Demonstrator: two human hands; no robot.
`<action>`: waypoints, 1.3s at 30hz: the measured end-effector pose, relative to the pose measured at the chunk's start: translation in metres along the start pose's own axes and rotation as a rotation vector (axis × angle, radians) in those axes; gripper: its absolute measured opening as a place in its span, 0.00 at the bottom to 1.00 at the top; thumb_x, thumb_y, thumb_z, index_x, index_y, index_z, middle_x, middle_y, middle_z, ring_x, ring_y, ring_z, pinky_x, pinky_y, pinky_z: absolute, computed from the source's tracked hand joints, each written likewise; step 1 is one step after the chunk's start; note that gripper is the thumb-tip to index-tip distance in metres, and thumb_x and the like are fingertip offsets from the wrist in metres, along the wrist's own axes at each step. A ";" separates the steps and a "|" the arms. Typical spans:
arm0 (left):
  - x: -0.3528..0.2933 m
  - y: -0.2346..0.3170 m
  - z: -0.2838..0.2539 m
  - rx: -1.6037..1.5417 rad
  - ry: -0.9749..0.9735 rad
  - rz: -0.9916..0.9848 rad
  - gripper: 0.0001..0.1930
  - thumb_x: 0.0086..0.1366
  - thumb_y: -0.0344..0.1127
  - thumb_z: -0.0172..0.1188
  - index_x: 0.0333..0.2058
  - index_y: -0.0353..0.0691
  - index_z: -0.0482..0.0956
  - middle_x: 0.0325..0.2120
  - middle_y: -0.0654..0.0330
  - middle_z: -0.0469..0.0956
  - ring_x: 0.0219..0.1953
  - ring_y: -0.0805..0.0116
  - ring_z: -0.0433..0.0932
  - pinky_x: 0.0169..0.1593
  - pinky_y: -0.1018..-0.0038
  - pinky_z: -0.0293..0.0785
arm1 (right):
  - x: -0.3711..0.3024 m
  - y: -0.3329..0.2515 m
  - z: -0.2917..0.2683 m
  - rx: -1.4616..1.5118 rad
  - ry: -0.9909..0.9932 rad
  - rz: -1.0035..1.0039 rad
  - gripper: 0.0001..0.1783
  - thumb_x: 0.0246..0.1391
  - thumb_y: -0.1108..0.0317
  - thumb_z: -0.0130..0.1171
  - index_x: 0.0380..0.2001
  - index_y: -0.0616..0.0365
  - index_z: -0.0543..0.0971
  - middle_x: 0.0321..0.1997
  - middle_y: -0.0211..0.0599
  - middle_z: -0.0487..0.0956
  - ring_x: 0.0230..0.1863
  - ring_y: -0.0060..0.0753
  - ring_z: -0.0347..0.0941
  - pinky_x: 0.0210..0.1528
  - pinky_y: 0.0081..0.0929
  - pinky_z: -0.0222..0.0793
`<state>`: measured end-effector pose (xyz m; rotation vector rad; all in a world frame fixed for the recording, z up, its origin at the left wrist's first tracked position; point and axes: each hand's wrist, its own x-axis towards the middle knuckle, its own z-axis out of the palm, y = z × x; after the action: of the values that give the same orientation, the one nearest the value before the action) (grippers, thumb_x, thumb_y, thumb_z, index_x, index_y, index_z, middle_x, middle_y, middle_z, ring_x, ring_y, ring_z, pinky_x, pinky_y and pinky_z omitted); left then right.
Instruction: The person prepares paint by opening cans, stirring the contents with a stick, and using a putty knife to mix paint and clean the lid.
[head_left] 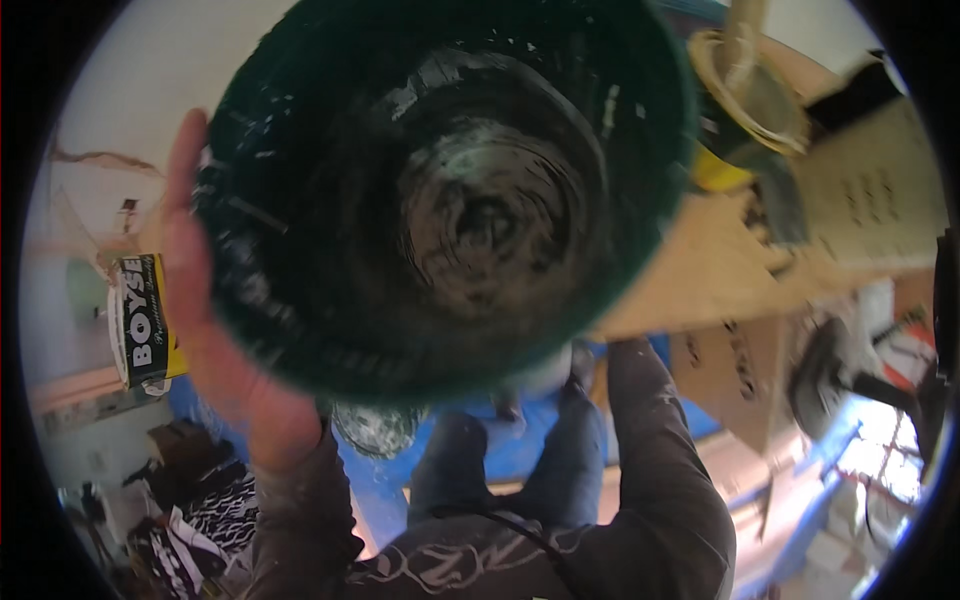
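Observation:
A large dark green bucket (640, 220) fills the upper middle, its mouth tilted toward me. Pale smears and flecks mark its inner wall, and ring-like streaks cover its bottom. My left hand (215, 340) lies against the bucket's left side, holding it with the fingers stretched up along the outside. On the right my forearm in a dark sleeve (655, 430) reaches up toward the bucket. My right hand is hidden behind the bucket and the cardboard-coloured surface beside it. Below the bucket's lower edge shows part of a round, white-stained container (380, 428).
A yellow and black can (150, 320) stands at the left. Right of the bucket is another yellow-black can (722, 172) with something upright in it, on a brown surface (700, 285). Cardboard boxes (735, 375) and a dark disc-shaped object (818, 380) lie right. Blue sheeting (525, 455) covers the floor.

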<state>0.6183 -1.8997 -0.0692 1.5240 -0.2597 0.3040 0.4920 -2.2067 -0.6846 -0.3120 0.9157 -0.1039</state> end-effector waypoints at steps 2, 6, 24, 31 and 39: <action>-0.005 -0.007 -0.003 -0.028 0.096 0.006 0.33 0.77 0.50 0.45 0.72 0.36 0.57 0.62 0.47 0.71 0.59 0.59 0.76 0.60 0.61 0.75 | 0.027 -0.003 0.035 -0.135 0.090 -0.055 0.22 0.63 0.52 0.58 0.49 0.59 0.80 0.36 0.45 0.83 0.26 0.42 0.78 0.34 0.40 0.77; -0.007 -0.008 0.015 -0.086 0.141 0.013 0.34 0.76 0.50 0.44 0.73 0.36 0.55 0.65 0.47 0.68 0.62 0.56 0.72 0.64 0.59 0.71 | 0.059 -0.014 0.046 -0.222 0.153 -0.154 0.21 0.63 0.52 0.58 0.47 0.60 0.80 0.36 0.46 0.83 0.26 0.42 0.78 0.34 0.40 0.77; -0.006 0.012 -0.012 -0.008 0.086 -0.167 0.30 0.76 0.46 0.48 0.71 0.37 0.62 0.69 0.49 0.63 0.70 0.57 0.64 0.72 0.60 0.60 | -0.156 -0.103 0.037 -1.365 -0.066 -1.122 0.22 0.62 0.51 0.58 0.40 0.63 0.81 0.33 0.50 0.83 0.26 0.43 0.76 0.36 0.41 0.74; 0.002 0.048 -0.024 0.224 0.086 -0.353 0.23 0.74 0.38 0.57 0.63 0.33 0.73 0.28 0.64 0.81 0.23 0.83 0.74 0.24 0.80 0.73 | -0.390 -0.212 0.176 -1.950 -0.236 -0.623 0.20 0.54 0.59 0.60 0.20 0.68 0.73 0.16 0.50 0.65 0.19 0.32 0.61 0.25 0.42 0.57; 0.053 0.030 -0.045 0.207 0.187 -0.308 0.23 0.74 0.41 0.58 0.63 0.36 0.74 0.23 0.64 0.79 0.19 0.80 0.74 0.24 0.79 0.75 | -0.607 -0.273 0.332 -1.870 -0.412 -0.652 0.17 0.52 0.68 0.63 0.18 0.67 0.69 0.15 0.32 0.63 0.23 0.20 0.57 0.25 0.32 0.52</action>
<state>0.6560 -1.8525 -0.0244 1.6994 0.1596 0.2309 0.3986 -2.2592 0.0515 -2.2648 0.1989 0.2585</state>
